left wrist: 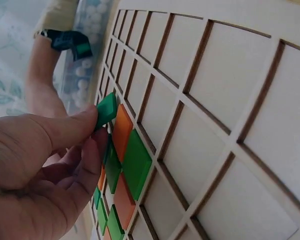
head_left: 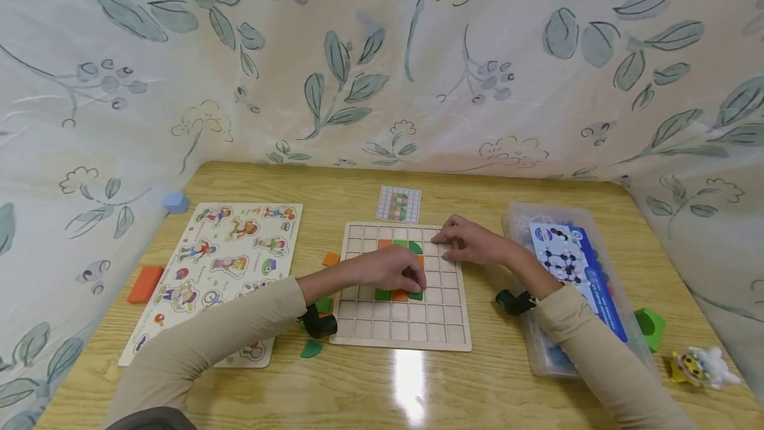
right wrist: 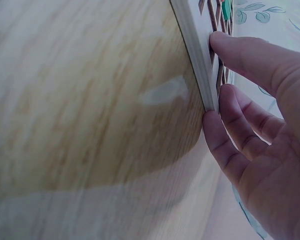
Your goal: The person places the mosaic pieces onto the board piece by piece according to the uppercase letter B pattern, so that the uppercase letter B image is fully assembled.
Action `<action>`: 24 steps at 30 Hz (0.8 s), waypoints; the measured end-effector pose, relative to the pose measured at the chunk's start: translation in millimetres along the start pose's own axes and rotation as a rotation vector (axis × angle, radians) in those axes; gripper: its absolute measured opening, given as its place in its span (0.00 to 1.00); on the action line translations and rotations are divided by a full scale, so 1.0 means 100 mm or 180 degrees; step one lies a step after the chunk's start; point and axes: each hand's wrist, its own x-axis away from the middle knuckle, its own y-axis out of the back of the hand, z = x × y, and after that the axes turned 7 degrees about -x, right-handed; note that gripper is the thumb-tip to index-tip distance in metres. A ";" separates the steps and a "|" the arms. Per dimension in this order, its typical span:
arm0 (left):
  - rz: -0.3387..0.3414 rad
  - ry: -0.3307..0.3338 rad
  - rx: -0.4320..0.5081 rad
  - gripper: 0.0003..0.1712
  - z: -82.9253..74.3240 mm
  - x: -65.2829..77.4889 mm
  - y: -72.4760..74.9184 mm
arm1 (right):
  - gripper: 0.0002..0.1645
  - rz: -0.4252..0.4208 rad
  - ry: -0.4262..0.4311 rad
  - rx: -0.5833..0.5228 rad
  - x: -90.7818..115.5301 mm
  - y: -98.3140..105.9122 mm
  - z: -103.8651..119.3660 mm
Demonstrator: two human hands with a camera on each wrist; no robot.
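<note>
My left hand (head_left: 389, 267) reaches over the middle of a wooden grid board (head_left: 402, 334). Thumb and fingers pinch a dark green tile (left wrist: 106, 110), tilted at the tiles' edge in the left wrist view. Beside it lie an orange tile (left wrist: 122, 132), a bright green tile (left wrist: 136, 164) and several more in the cells, partly hidden by the hand. My right hand (head_left: 475, 243) rests at the board's upper right corner. In the right wrist view its thumb touches the board's face, and its fingertips (right wrist: 210, 120) touch around the corner.
Behind the board lies a pattern card (head_left: 399, 204). Loose tiles, among them a dark green piece (head_left: 311, 349), lie left of the board. A picture puzzle board (head_left: 286, 224) is further left. A clear plastic box (head_left: 540, 357) with a blue label stands right, under the right forearm.
</note>
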 end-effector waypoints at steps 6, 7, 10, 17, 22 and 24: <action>-0.0083 0.0073 -0.0019 0.05 0.00 0.01 -0.05 | 0.21 -0.0002 -0.0018 0.0009 -0.01 0.00 0.01; -0.0101 0.0076 -0.0021 0.05 0.00 0.02 -0.06 | 0.21 -0.0003 -0.0021 0.0011 -0.01 0.00 0.01; -0.0161 0.0063 -0.0037 0.05 -0.01 0.03 -0.08 | 0.21 -0.0001 -0.0026 0.0024 -0.01 0.01 0.00; -0.0302 -0.0080 -0.0520 0.05 0.01 0.07 -0.16 | 0.20 0.0010 -0.0018 0.0057 -0.01 0.00 0.01; -0.0412 -0.0232 -0.0798 0.06 -0.04 0.09 -0.18 | 0.20 -0.0007 -0.0015 0.0078 -0.01 0.00 0.00; -0.0436 -0.0275 -0.0841 0.06 -0.06 0.09 -0.18 | 0.20 -0.0008 -0.0017 0.0069 -0.01 0.00 0.00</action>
